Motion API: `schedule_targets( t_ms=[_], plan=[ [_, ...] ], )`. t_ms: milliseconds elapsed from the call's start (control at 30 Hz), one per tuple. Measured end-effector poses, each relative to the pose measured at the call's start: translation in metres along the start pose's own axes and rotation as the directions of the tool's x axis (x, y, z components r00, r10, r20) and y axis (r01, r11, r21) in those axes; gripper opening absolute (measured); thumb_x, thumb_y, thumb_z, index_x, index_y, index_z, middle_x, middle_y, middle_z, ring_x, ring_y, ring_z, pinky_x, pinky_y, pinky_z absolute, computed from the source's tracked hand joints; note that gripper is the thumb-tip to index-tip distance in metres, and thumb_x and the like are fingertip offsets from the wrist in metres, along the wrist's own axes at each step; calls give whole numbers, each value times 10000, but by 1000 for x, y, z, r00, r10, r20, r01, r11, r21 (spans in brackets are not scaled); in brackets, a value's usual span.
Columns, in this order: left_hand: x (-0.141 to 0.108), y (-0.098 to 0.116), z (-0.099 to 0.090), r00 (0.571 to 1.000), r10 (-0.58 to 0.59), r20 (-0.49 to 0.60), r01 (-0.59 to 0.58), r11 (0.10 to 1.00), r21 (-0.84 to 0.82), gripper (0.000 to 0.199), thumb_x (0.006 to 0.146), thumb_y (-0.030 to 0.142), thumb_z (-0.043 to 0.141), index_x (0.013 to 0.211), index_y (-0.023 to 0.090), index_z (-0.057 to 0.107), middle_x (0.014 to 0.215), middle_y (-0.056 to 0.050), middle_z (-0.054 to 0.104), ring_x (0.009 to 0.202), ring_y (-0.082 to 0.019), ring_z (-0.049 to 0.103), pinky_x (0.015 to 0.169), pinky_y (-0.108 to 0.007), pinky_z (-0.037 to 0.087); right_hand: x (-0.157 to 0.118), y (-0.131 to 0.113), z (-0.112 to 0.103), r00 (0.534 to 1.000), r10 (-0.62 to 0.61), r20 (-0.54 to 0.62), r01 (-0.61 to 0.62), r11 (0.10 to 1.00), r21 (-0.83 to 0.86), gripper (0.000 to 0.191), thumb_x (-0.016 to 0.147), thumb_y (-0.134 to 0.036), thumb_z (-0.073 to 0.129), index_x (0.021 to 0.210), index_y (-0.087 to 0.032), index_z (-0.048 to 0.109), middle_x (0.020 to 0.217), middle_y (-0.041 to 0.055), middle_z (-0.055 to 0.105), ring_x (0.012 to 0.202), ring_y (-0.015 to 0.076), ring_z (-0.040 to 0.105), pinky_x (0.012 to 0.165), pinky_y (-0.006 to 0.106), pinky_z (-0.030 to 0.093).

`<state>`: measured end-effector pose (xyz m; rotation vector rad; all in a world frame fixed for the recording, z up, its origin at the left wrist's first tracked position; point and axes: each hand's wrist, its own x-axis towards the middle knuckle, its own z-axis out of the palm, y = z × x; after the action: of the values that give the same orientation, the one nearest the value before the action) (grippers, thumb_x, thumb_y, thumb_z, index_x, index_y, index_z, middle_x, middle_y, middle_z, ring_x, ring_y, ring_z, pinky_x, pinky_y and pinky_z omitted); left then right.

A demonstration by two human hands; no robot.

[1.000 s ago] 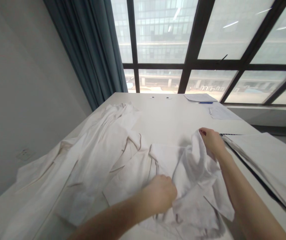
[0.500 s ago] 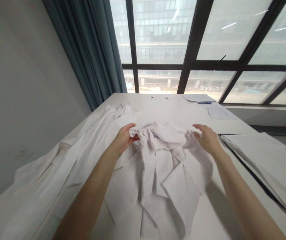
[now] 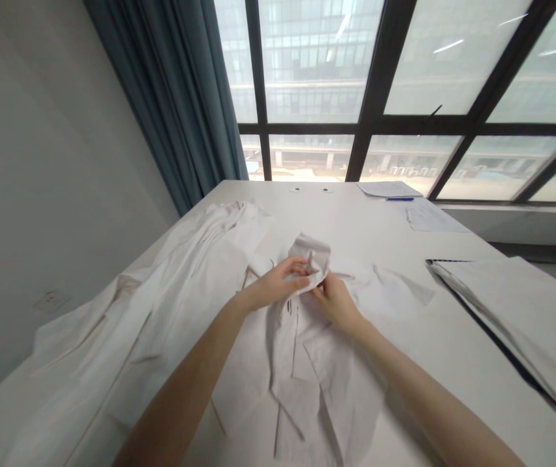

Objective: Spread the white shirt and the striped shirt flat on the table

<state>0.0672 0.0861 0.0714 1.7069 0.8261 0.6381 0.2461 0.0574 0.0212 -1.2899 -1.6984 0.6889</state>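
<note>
A wall stood at the far left, and a blue curtain hung beside it against the window. On the left half of the table lay a heap of white garments, spread from the near edge up toward the curtain.

At the middle, the left hand was clamped on a bunched fold of a white shirt, fingers curled over the cloth and thumb beneath it. The bunch rose just above the hand, lifted off the table. The right hand sat just beside the left, touching the same bunch; it too gripped the cloth, its fingers mostly hidden behind the fold. The two hands were close together, almost touching. The rest of the shirt hung down from them and lay crumpled on the table between the forearms, with one part spread flat to the right.

Farther right lay a folded stack of white cloth, well apart from the shirt. At the far edge, near the window, were papers and a blue pen.
</note>
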Motion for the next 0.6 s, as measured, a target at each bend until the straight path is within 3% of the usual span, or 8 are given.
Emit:
schedule_targets(
  t_ms=[100,200,367,467,600],
  plan=[
    [-5,0,0,996,58,75,-73,974,216,684,726,222,643,1376,240,432,1347,-103,513,1236,-253,499,946,-359,462,8,4,-11,999,33,-42,-29,996,80,158,823,-286,482,907,-208,591,832,43,689,730,207,613,716,349,497],
    [-8,0,-4,998,55,23,-60,930,363,733,651,124,582,1365,226,448,1302,-99,548,1208,-258,523,946,-358,461,15,4,-27,993,58,-103,-43,989,138,154,811,-317,493,857,-210,595,786,21,663,737,194,607,730,332,484],
    [-7,-4,-25,973,-14,-232,122,880,460,268,746,220,558,994,157,639,939,-91,689,895,-276,648,805,-373,492,22,7,-51,945,144,-292,-78,971,225,138,765,-326,485,851,-232,537,814,10,637,761,186,589,701,303,462],
    [-3,-12,-47,922,37,-385,133,904,406,161,789,251,535,872,161,640,875,-67,693,829,-250,650,749,-339,499,27,13,-67,895,217,-389,-91,944,318,168,757,-359,478,890,-257,473,727,-20,619,728,190,601,666,303,463],
    [0,-31,-76,802,89,-590,210,884,418,191,816,185,511,974,183,619,987,-57,679,938,-228,636,845,-327,492,37,22,-102,770,339,-540,4,844,536,218,679,-335,571,827,-260,429,552,-85,486,556,138,541,587,262,453]
  ],
)
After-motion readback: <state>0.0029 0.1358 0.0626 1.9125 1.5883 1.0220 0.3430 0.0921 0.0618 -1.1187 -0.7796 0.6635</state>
